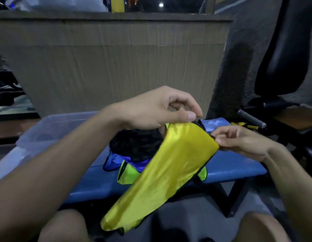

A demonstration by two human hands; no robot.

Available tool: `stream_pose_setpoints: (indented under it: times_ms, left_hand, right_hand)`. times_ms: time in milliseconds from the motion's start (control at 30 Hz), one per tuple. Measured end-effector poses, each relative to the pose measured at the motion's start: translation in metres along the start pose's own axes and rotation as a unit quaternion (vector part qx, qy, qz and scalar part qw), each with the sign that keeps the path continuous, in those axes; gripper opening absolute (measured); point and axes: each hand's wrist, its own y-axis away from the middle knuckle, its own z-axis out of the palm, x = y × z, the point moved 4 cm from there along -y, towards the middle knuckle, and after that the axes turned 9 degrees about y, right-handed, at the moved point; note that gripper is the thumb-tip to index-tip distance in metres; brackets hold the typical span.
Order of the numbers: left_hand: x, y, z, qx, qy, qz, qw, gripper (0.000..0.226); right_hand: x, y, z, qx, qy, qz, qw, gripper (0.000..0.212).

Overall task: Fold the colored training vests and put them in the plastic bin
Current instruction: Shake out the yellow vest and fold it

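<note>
Setting: dim room; I see a tall cardboard wall standing behind the blue surface, with a dark padded seat off to the right.
Left hand: my left hand is raised above the pile, thumb and fingertips pinched on the top edge of the yellow vest, the other fingers curled over.
Right hand: my right hand sits lower and to the right, fingers curled, pinching the same vest at its right corner by the black trim.
Yellow vest: held in the air between both hands, hanging slantwise down to the lower left, its bottom end in front of my knees; shiny, creased lengthwise, not on the surface.
Pile: behind the held vest, a heap rests on the surface: a black vest on top, a blue vest under it at the left, a neon green vest spilling over the near edge.
Plastic bin: clear plastic bin on the left part of the surface, partly hidden by my left forearm; I cannot tell what it holds.
Beyond: a grey bar end and some yellow bits lie right of the surface.
</note>
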Motion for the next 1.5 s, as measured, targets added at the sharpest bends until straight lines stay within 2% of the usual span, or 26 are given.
stream_pose_setpoints:
  times_ms: [67, 133, 233, 300, 433, 600, 733, 867, 933, 1033, 1100, 1167, 1233, 1300, 1367, 1500]
  left_hand:
    - [-0.002, -0.016, 0.022, -0.003, 0.060, 0.031, 0.998, 0.019]
    - [-0.004, -0.031, 0.030, 0.026, 0.119, 0.066, 0.990, 0.017]
    - [-0.012, -0.047, 0.018, 0.121, 0.199, 0.091, 0.968, 0.013]
    - [-0.028, -0.047, -0.001, 0.188, 0.225, 0.086, 0.952, 0.010]
    - [-0.092, -0.028, -0.032, 0.291, 0.168, 0.035, 0.941, 0.006]
    - [-0.207, 0.029, -0.042, 0.367, 0.071, -0.115, 0.920, 0.017]
    - [-0.285, 0.076, -0.041, 0.360, 0.012, -0.230, 0.904, 0.021]
    - [-0.320, 0.106, -0.050, 0.320, -0.054, -0.318, 0.891, 0.022]
    - [-0.328, 0.116, -0.056, 0.275, -0.136, -0.347, 0.887, 0.016]
    - [-0.333, 0.118, -0.057, 0.208, -0.278, -0.391, 0.852, 0.014]
    - [-0.326, 0.104, -0.054, 0.205, -0.314, -0.363, 0.853, 0.018]
    - [-0.314, 0.072, -0.041, 0.218, -0.281, -0.250, 0.901, 0.019]
    - [-0.306, 0.039, -0.019, 0.200, -0.251, -0.162, 0.933, 0.026]
    - [-0.309, 0.008, 0.008, 0.161, -0.265, -0.122, 0.943, 0.032]
    - [-0.314, -0.016, 0.031, 0.135, -0.278, -0.101, 0.946, 0.034]
    - [-0.319, -0.048, 0.068, 0.122, -0.307, -0.058, 0.942, 0.045]
  right_hand:
    - [-0.011, 0.022, -0.032, 0.019, 0.031, 0.034, 0.999, 0.056]
    - [-0.037, 0.032, -0.061, 0.066, 0.057, 0.051, 0.995, 0.042]
    - [-0.089, 0.013, -0.092, 0.152, 0.094, 0.020, 0.984, 0.012]
    - [-0.120, -0.023, -0.096, 0.209, 0.179, -0.005, 0.961, 0.007]
    - [-0.121, -0.131, -0.049, 0.234, 0.304, -0.051, 0.922, 0.003]
    - [-0.038, -0.256, 0.063, 0.175, 0.331, -0.023, 0.927, 0.014]
    - [0.029, -0.313, 0.152, 0.131, 0.325, -0.005, 0.937, 0.015]
    - [0.062, -0.337, 0.198, 0.106, 0.317, -0.005, 0.942, 0.014]
    - [0.066, -0.337, 0.206, 0.102, 0.317, -0.016, 0.943, 0.015]
    - [0.064, -0.326, 0.202, 0.117, 0.312, -0.064, 0.941, 0.029]
    - [0.058, -0.306, 0.188, 0.140, 0.286, -0.106, 0.942, 0.033]
    - [0.057, -0.278, 0.161, 0.172, 0.269, -0.127, 0.939, 0.029]
    - [0.065, -0.244, 0.122, 0.211, 0.271, -0.109, 0.933, 0.020]
    - [0.089, -0.206, 0.072, 0.262, 0.274, -0.052, 0.924, 0.007]
    - [0.117, -0.160, 0.018, 0.340, 0.281, 0.014, 0.897, 0.008]
    - [0.168, -0.066, -0.067, 0.489, 0.316, 0.155, 0.798, 0.008]
